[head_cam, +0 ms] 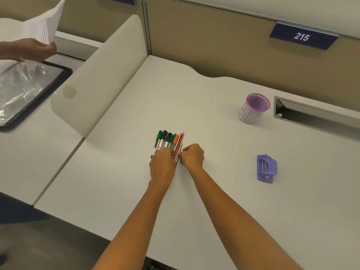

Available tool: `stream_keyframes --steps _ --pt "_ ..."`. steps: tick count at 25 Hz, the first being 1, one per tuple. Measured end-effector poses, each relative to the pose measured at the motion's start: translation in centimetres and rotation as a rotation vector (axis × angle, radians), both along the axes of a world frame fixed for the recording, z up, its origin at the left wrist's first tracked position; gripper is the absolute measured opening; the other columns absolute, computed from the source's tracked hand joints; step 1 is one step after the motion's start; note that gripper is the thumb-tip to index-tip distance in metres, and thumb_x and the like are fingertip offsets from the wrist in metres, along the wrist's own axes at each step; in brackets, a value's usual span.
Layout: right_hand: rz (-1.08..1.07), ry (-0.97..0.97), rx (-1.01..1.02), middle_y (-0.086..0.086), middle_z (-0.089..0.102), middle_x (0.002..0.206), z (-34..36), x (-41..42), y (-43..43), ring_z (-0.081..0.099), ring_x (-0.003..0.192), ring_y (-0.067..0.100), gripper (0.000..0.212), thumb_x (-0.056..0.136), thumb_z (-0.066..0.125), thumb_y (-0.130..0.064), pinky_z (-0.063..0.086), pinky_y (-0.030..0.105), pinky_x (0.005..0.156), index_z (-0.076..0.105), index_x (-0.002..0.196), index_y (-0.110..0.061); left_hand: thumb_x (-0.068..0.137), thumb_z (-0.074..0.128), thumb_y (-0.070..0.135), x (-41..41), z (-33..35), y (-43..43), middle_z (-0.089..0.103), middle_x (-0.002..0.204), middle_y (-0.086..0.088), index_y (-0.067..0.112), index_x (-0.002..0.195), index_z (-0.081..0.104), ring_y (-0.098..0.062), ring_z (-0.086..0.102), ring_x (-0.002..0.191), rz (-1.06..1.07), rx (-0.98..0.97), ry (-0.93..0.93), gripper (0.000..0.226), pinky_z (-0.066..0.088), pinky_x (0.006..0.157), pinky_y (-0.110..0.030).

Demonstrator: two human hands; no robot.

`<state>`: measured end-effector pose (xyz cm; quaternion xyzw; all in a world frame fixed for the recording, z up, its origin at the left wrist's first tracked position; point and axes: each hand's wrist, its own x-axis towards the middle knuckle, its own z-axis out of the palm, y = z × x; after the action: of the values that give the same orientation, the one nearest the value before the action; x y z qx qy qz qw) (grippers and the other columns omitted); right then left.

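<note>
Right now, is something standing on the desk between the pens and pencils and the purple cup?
Nothing visible does. The left hand and the right hand are on the pens and pencils, and the desk is bare from there to the purple cup. The purple hole punch lies aside, nearer the person.

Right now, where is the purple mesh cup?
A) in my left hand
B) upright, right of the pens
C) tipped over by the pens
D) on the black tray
B: the purple mesh cup stands upright, beyond and right of the pens and pencils.
</note>
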<state>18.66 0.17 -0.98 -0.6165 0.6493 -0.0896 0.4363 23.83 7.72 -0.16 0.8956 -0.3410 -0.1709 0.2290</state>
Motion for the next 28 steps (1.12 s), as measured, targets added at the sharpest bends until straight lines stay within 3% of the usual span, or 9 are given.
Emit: stream_keyframes --steps 4,6,8,11,14,16,20,25,28 --pt "-0.011 -0.007 0.000 0.014 0.073 0.086 -0.5 0.1 -0.2 0.072 0.076 0.030 0.006 0.083 0.066 -0.001 0.062 0.042 0.073 0.073 0.082 -0.003 0.092 0.057 0.017 0.6 0.6 0.5 0.071 0.103 -0.011 0.014 0.112 0.068 -0.029 0.066 0.085 0.012 -0.063 -0.106 0.023 0.053 0.070 -0.035" --pt "-0.019 -0.030 0.017 0.015 0.073 0.088 -0.7 0.2 -0.2 0.072 0.079 0.031 0.008 0.084 0.065 0.000 0.062 0.043 0.074 0.072 0.084 -0.003 0.093 0.053 0.015 1.4 0.5 0.9 0.068 0.112 -0.010 0.013 0.118 0.064 -0.030 0.063 0.094 0.028 -0.088 -0.172 0.027 0.052 0.076 -0.040" --pt "-0.012 -0.044 0.017 0.013 0.072 0.084 -0.9 0.4 -0.1 0.072 0.077 0.030 0.008 0.084 0.064 0.000 0.062 0.044 0.073 0.072 0.083 -0.003 0.093 0.049 0.015 2.2 0.2 1.3 0.064 0.116 -0.009 0.011 0.121 0.058 -0.031 0.061 0.100 0.052 -0.086 -0.158 0.030 0.052 0.079 -0.043" --pt "-0.008 -0.054 0.005 0.008 0.067 0.075 -1.1 0.6 -0.1 0.072 0.074 0.028 0.011 0.085 0.065 -0.002 0.062 0.043 0.072 0.068 0.076 -0.008 0.096 0.044 0.017 2.6 -0.3 1.5 0.065 0.107 -0.011 0.010 0.117 0.054 -0.031 0.063 0.091 0.091 -0.086 -0.090 0.024 0.055 0.073 -0.044" --pt "-0.017 -0.053 0.005 0.011 0.071 0.080 -1.3 0.5 -0.1 0.072 0.074 0.027 0.015 0.084 0.067 -0.003 0.062 0.042 0.072 0.064 0.072 -0.011 0.097 0.044 0.018 2.7 -0.7 1.6 0.064 0.114 -0.012 0.009 0.125 0.051 -0.030 0.062 0.098 0.106 -0.086 -0.060 0.030 0.055 0.078 -0.045" --pt "-0.023 -0.063 0.007 0.012 0.072 0.087 -1.4 0.0 -0.3 0.072 0.079 0.028 0.004 0.084 0.067 -0.004 0.062 0.042 0.075 0.069 0.082 -0.007 0.097 0.045 0.019 2.6 -0.9 1.5 0.060 0.124 -0.012 0.008 0.132 0.047 -0.031 0.059 0.107 0.118 -0.098 -0.059 0.037 0.054 0.084 -0.044" --pt "-0.105 -0.072 -0.010 0.012 0.071 0.106 -1.1 -3.8 -1.8 0.071 0.093 0.030 0.025 0.085 0.066 -0.006 0.060 0.042 0.083 0.069 0.110 -0.006 0.094 0.049 0.020 0.4 -0.2 0.3 0.056 0.131 -0.011 0.010 0.135 0.045 -0.029 0.053 0.115 0.037 -0.151 -0.114 0.042 0.048 0.088 -0.042" --pt "-0.179 -0.078 -0.083 0.011 0.072 0.104 0.8 -9.3 -4.7 0.071 0.090 0.030 0.026 0.086 0.061 -0.005 0.058 0.041 0.084 0.069 0.111 -0.008 0.093 0.052 0.018 -3.8 0.5 -1.1 0.055 0.133 -0.008 0.012 0.137 0.047 -0.025 0.050 0.122 -0.125 -0.259 -0.117 0.044 0.045 0.098 -0.037" --pt "-0.198 -0.042 -0.169 0.012 0.073 0.105 2.0 -13.4 -6.8 0.071 0.090 0.030 0.026 0.088 0.058 -0.004 0.058 0.041 0.084 0.068 0.112 -0.008 0.095 0.051 0.024 -8.5 0.1 -2.0 0.056 0.132 -0.006 0.013 0.135 0.049 -0.022 0.052 0.120 -0.223 -0.226 -0.021 0.042 0.047 0.097 -0.036"
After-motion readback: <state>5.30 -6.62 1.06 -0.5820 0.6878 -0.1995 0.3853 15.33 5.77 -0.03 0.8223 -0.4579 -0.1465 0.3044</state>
